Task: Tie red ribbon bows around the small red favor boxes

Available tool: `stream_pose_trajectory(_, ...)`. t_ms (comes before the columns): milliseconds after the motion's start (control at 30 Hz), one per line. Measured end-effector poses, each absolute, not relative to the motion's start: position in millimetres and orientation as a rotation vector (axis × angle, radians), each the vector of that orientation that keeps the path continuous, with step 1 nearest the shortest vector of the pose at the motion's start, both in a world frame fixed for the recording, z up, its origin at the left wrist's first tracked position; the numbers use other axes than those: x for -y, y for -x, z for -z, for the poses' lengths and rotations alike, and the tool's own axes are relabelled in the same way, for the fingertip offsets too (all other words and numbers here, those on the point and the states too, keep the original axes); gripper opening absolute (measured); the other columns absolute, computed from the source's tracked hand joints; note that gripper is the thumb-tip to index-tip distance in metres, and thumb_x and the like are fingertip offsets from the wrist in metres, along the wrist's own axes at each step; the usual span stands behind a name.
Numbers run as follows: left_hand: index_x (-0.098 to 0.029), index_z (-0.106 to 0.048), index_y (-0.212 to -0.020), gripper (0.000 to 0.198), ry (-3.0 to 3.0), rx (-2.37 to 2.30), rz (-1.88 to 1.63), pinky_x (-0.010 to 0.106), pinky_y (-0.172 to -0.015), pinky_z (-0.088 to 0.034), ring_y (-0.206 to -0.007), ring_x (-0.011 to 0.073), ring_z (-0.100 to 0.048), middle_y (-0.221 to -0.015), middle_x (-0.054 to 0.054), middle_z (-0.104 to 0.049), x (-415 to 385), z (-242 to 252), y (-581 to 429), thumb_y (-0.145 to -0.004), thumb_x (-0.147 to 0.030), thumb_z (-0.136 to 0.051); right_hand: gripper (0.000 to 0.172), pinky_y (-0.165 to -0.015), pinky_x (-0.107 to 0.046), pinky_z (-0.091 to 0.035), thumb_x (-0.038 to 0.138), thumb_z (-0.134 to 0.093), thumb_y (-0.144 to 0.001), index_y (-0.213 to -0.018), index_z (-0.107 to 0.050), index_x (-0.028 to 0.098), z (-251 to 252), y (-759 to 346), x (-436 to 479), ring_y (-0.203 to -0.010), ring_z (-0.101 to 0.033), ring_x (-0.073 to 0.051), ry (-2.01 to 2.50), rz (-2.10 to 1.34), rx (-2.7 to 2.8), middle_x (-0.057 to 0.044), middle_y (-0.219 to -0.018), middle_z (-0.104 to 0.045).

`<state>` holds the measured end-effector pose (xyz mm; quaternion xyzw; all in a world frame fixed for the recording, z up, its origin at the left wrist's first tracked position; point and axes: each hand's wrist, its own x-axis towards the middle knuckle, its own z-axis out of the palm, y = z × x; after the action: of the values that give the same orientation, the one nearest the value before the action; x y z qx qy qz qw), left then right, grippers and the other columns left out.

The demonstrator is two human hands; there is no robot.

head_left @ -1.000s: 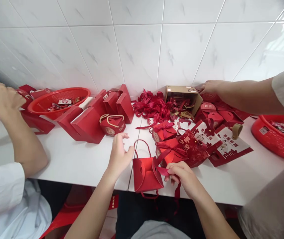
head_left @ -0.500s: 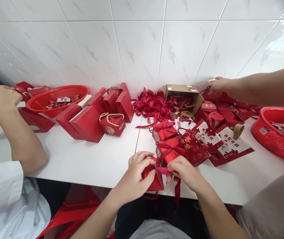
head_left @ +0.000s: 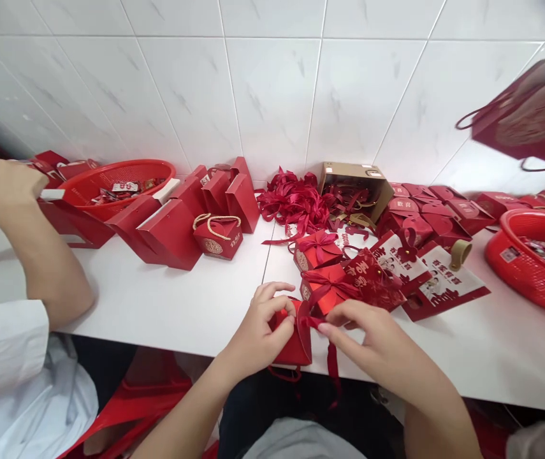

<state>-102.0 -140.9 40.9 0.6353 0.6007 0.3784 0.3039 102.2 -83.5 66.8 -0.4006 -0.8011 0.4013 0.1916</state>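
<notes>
A small red gift box [head_left: 298, 347] sits at the table's front edge. My left hand [head_left: 265, 328] is closed over its left side, thumb and index finger curled on the top. Between the thumb and fingers of my right hand [head_left: 368, 331] is a dark red ribbon [head_left: 313, 322], pinched at the box's right side, with a loose tail hanging below the table edge. Just behind stand a red box with a tied bow [head_left: 327, 287] and another bowed box [head_left: 319, 248]. What my left fingertips grip on the box is partly hidden.
Behind lie a ribbon pile [head_left: 296, 201] and an open cardboard box [head_left: 353, 172]. Printed gift bags [head_left: 449, 277] and a red basket [head_left: 515, 280] are to the right. Red bags [head_left: 171, 236] and another basket [head_left: 114, 169] stand left. Co-workers' arms [head_left: 52, 255] flank both sides.
My right hand has drawn its ribbon slightly, its fingers now less folded. My left hand stays on the box. The right co-worker's hand has lifted a red bag up from the pile.
</notes>
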Motion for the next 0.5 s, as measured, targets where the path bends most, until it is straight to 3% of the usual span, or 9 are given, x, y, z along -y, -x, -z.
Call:
stream_pose_trajectory(100,-0.021,-0.051,-0.074,0.015,-1.641,-1.557,-1.090,0.044,-0.106,-0.037,-0.124,0.0246,-0.049,-0.124,0.007,-0.056,137,-49,107,-0.087,-0.016,-0.044,0.023,-0.083,-0.032,-0.049,0.038,-0.056,-0.093,-0.108,-0.064,0.023,-77,-98,80,-0.100,-0.061,-0.021,0.990,-1.048,2.226,-0.006,-0.110,-0.066)
stream_pose_trajectory(167,-0.021,-0.051,-0.075,0.015,-1.635,-1.520,-1.131,0.043,-0.106,-0.036,-0.123,0.0236,-0.050,-0.124,0.007,-0.057,134,-55,109,-0.087,-0.016,-0.043,0.024,-0.086,-0.033,-0.049,0.036,-0.057,-0.092,-0.112,-0.063,0.023,-75,-85,73,-0.104,-0.060,-0.022,0.832,-1.085,2.273,-0.007,-0.113,-0.065)
stream_pose_trajectory(267,-0.022,-0.052,-0.078,0.015,-1.699,-1.471,-1.203,0.041,-0.108,-0.034,-0.126,0.0226,-0.047,-0.129,0.006,-0.055,133,-66,110,-0.089,-0.017,-0.043,0.015,-0.078,-0.030,-0.050,0.031,-0.056,-0.092,-0.093,-0.066,0.020,-69,-61,66,-0.085,-0.062,-0.018,0.621,-1.233,2.290,-0.004,-0.091,-0.068)
stream_pose_trajectory(367,-0.023,-0.055,-0.091,0.011,-1.771,-1.519,-1.270,0.039,-0.110,-0.033,-0.128,0.0217,-0.045,-0.132,0.005,-0.053,143,-71,115,-0.091,-0.019,-0.045,0.020,-0.064,-0.027,-0.047,0.032,-0.058,-0.091,-0.076,-0.063,0.019,-76,-57,67,-0.066,-0.058,-0.015,0.645,-1.265,2.128,0.000,-0.072,-0.064)
stream_pose_trajectory(500,-0.025,-0.052,-0.110,0.024,-1.823,-1.704,-1.096,0.036,-0.103,-0.041,-0.118,0.0219,-0.053,-0.123,0.006,-0.057,172,-60,124,-0.086,-0.021,-0.056,0.022,-0.064,-0.032,-0.050,0.039,-0.060,-0.090,-0.079,-0.067,0.021,-97,-100,79,-0.075,-0.063,-0.021,0.752,-1.095,1.895,-0.005,-0.076,-0.065)
